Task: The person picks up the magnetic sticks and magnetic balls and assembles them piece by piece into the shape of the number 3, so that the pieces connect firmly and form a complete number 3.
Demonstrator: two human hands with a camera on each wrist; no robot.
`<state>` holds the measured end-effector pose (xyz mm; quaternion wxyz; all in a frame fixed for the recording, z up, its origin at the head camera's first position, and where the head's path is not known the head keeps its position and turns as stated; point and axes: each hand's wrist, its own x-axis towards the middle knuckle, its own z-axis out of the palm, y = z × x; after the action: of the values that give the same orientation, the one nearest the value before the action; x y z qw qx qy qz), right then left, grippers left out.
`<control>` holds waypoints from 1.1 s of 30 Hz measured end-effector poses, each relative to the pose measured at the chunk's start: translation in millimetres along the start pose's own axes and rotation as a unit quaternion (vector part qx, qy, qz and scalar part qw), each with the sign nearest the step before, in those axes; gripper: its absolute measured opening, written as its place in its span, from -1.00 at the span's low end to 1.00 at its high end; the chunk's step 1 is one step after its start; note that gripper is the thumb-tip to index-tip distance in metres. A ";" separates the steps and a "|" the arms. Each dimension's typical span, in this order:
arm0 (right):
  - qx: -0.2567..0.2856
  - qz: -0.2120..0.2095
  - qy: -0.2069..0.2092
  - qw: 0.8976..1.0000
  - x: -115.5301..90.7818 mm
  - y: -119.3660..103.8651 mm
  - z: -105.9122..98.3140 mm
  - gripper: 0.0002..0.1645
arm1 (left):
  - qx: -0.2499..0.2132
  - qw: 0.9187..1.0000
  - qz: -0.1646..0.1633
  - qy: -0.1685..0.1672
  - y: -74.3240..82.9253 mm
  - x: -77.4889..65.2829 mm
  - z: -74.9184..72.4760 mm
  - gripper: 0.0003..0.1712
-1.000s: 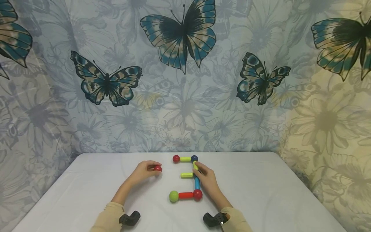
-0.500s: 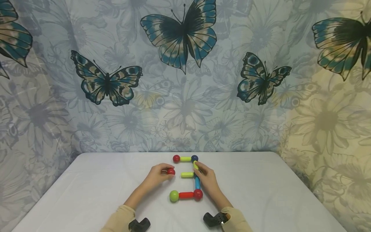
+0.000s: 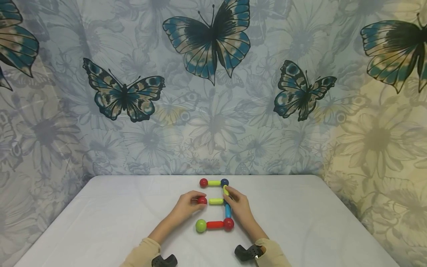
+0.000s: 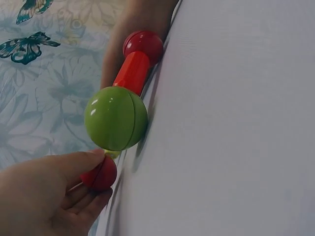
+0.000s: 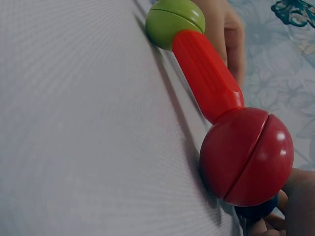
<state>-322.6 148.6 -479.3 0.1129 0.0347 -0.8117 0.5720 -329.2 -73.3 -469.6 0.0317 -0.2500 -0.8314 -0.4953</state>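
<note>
My left hand (image 3: 188, 203) pinches a red ball (image 3: 202, 200) between thumb and fingers. The ball is at the free left end of the middle yellow-green rod (image 3: 216, 201), with a narrow gap between them in the head view. My right hand (image 3: 241, 205) grips the ball-and-rod figure at its middle joint, where a dark blue ball (image 5: 257, 208) is partly hidden by the fingers. An upper yellow-green rod (image 3: 226, 190) and a blue rod (image 3: 228, 210) form the figure's right side. Along its bottom, a red rod (image 3: 215, 224) links a green ball (image 3: 201, 225) and a red ball (image 3: 228, 224).
The figure's top has another red ball (image 3: 204, 182), a yellow-green rod (image 3: 214, 183) and a dark blue ball (image 3: 224, 182). A white cloth covers the table (image 3: 300, 215). Behind stands a butterfly-print curtain (image 3: 213, 148). Black cameras sit on both wrists.
My left hand has moved right and slightly nearer with the red ball, up to the middle rod's end. The right hand and the figure have stayed in place.
</note>
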 end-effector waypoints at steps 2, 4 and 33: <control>0.002 0.001 -0.002 1.000 0.2 0.0 -0.2 -0.51 | -0.001 1.000 0.004 -0.002 0.3 -0.4 1.5 -0.62; 0.002 0.002 -0.003 1.000 0.5 0.0 -0.3 -0.50 | -0.004 1.000 -0.003 -0.006 0.1 -0.4 2.5 -0.61; 0.001 0.005 -0.006 1.000 0.5 0.4 -0.8 -0.48 | 0.005 1.000 0.011 0.003 -1.9 -0.2 8.1 -0.57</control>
<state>-323.0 149.5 -479.2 0.1055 0.0342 -0.8119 0.5731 -328.2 -67.3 -475.2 0.0406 -0.2576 -0.8312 -0.4910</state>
